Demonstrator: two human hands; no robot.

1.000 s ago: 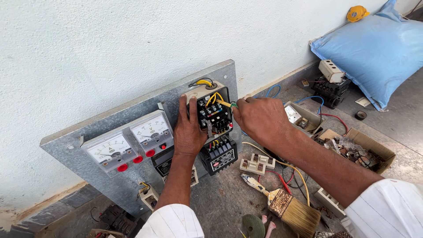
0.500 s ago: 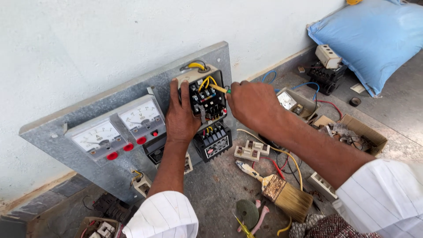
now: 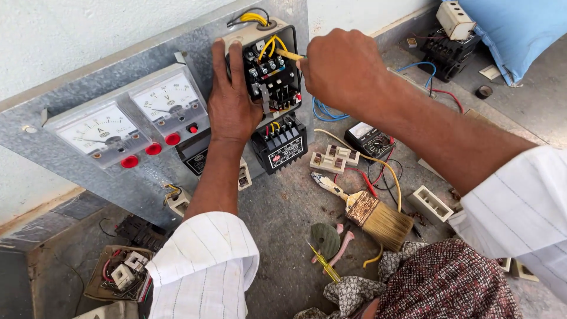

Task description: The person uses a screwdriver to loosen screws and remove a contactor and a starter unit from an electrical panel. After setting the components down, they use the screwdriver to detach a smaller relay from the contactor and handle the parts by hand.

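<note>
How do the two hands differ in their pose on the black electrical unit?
The left hand lies flat and open against the side of the black electrical unit, fingers pointing up; the right hand is closed into a fist around a yellow-handled tool. The left hand holds nothing; the right hand grips the tool. Both have white sleeves.

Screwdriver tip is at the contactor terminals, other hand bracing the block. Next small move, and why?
Probably seat the tip squarely in the terminal screw and turn, with little side push. The right hand holds the yellow-handled screwdriver at the top terminals of the contactor, among yellow wires. The left hand lies flat beside the block on the tilted metal panel.
</note>
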